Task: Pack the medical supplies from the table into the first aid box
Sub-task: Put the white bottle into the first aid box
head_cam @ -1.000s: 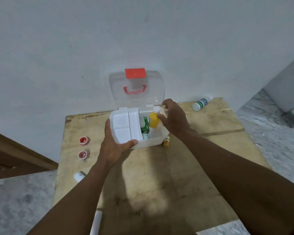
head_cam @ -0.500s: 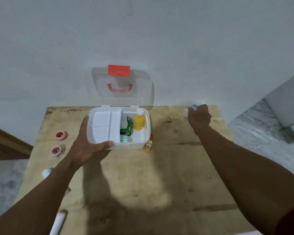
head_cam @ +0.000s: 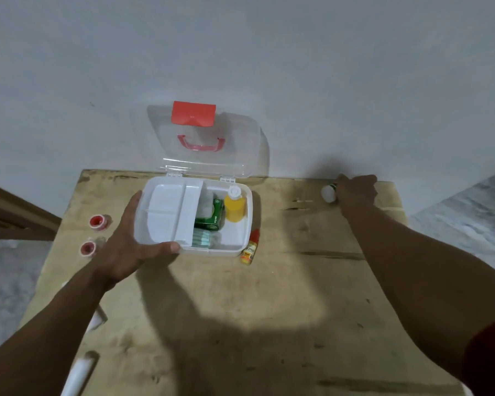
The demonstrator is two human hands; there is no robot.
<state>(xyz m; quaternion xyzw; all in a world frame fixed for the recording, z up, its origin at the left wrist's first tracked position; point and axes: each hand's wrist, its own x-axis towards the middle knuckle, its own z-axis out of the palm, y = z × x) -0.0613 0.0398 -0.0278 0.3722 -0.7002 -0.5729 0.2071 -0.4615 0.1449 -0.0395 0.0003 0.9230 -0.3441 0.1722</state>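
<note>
The white first aid box point(head_cam: 242, 247) stands open at the back of the wooden table point(head_cam: 269, 310), its clear lid point(head_cam: 206, 144) with a red handle leaning on the wall. Inside are a white tray insert point(head_cam: 169, 212), a green pack point(head_cam: 212, 217), a yellow bottle point(head_cam: 234, 205) and a teal strip pack point(head_cam: 202, 240). My left hand point(head_cam: 126, 241) grips the box's front left corner. My right hand point(head_cam: 356, 191) is closed over a white bottle point(head_cam: 328, 193) lying at the far right. A small red-capped yellow bottle point(head_cam: 250, 247) lies against the box's right side.
Two red-centred tape rolls point(head_cam: 98, 222) point(head_cam: 88, 248) sit at the table's left edge. White objects point(head_cam: 77, 375) lie near the front left edge, partly under my left forearm. The wall stands right behind the table. Grey floor shows on both sides.
My right hand left the yellow bottle in the box and reached right to the white bottle, closing on it. My left hand kept its hold on the box.
</note>
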